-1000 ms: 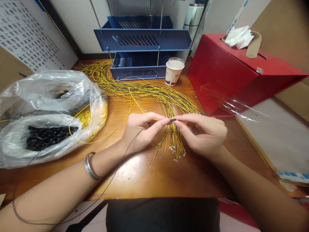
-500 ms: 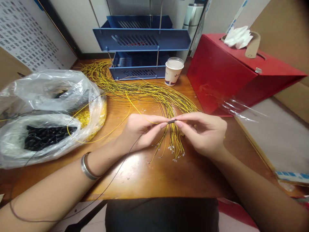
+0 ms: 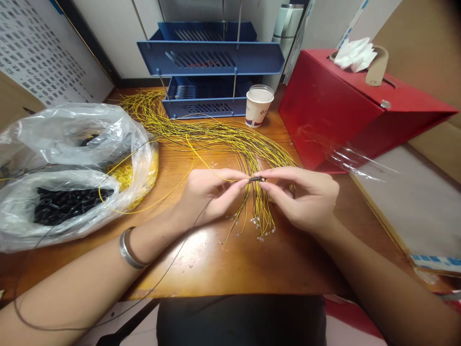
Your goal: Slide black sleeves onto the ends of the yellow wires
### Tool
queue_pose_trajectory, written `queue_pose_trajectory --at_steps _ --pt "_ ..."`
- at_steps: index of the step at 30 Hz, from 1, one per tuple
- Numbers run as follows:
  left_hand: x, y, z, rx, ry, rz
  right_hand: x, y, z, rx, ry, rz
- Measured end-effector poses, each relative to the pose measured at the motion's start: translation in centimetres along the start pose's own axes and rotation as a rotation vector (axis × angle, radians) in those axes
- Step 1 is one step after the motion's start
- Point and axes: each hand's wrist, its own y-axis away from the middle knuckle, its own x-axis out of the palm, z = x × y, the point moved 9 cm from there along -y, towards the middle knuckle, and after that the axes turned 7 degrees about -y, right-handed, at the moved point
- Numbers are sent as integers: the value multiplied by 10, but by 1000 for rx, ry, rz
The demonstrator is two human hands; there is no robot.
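Over the middle of the table, my left hand (image 3: 209, 194) pinches a yellow wire (image 3: 196, 154) and a thin dark wire (image 3: 176, 250) between thumb and forefinger, right where they meet a small black sleeve (image 3: 255, 179). My right hand (image 3: 308, 194) grips the sleeve's other end with thumb and fingertips; a small pale yellow bit shows there, too small to make out. Beneath both hands lies a bundle of yellow and dark wires (image 3: 223, 132), its ends with small clear tips fanned toward me. The two held wires loop off to the left.
At left, a clear plastic bag (image 3: 77, 166) holds black sleeves (image 3: 59, 206) and yellow ring-like pieces (image 3: 139, 180). A blue tray rack (image 3: 212, 58), a paper cup (image 3: 258, 108) and a steel flask (image 3: 288, 24) stand at the back. A red box (image 3: 334, 110) with tissues occupies the right.
The fingers have shifted slightly on the black sleeve. More of it shows now, along with a pale yellow bit at its right end. Both arms stay nearly in place.
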Motion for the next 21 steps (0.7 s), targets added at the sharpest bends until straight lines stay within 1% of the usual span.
queue_pose_trajectory --at_steps 7,13,17,19,21 --pt "-1 -1 -3 12 -22 -22 -1 0 6 -47 20 -27" --pt "0 0 -1 4 -16 2 3 -1 2 -19 -19 23" --pt "3 0 0 2 54 43 7 -1 7 -94 -47 66" --pt "5 0 3 -45 124 55 7 -2 9 -128 -59 66" --pt "7 1 11 -166 220 60 5 -3 11 -144 -56 50"
